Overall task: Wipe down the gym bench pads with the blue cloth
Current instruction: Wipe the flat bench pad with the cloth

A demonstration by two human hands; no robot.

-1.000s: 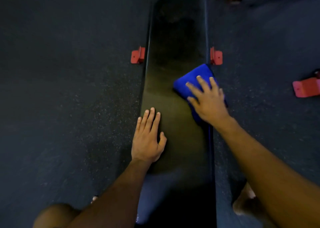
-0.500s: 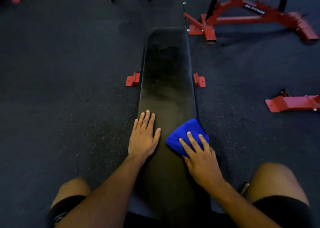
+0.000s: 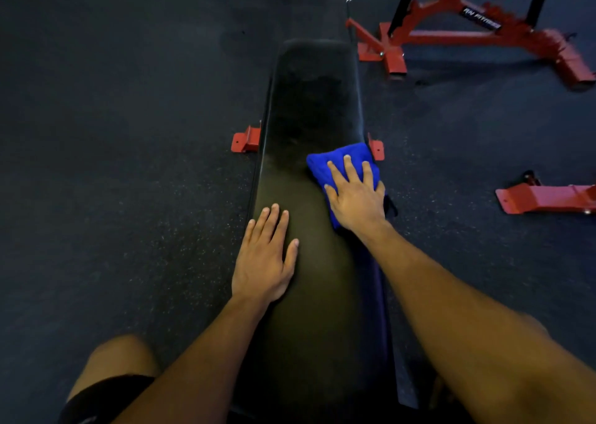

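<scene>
Single head-worn wide-angle cam, looking fwd and steeply down along a black gym bench pad (image 3: 309, 107) from its near end. Close range: forearms and knees fill the bottom of frame, the dark floor (image 3: 113, 133) and a red equipment frame (image 3: 467, 36) lie beyond. No 2nd view.

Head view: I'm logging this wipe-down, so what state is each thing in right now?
Cloth: bunched, flat on the pad's right side, under the right hand.
Right hand: fingers straight, pressing the cloth.
Left hand: flat on the pad's left edge, holding nothing.
Pad: level, hazy smears on its far half.
</scene>
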